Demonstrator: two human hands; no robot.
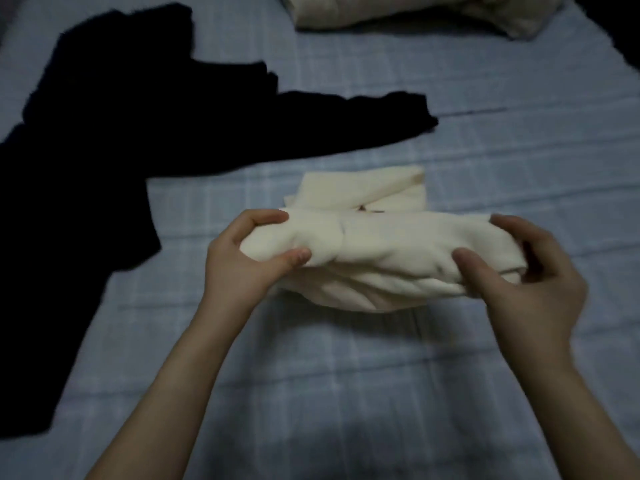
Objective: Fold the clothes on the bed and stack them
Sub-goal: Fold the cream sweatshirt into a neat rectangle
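Soft and floppy by its look, the cream garment is gripped at nine o'clock by the left hand, at three o'clock by the right hand: sensible ends to hold.

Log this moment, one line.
folding | left hand grips cream garment | right hand grips it | black garment unfolded | beige bundle beyond

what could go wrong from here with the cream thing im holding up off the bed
1. The left hand and right hand grip only the ends of the cream garment. Its lower layers hang loose in the middle, so the fold may fall open when carried.
2. The black garment lies spread out close on the left, so a sweep that way could rumple it.
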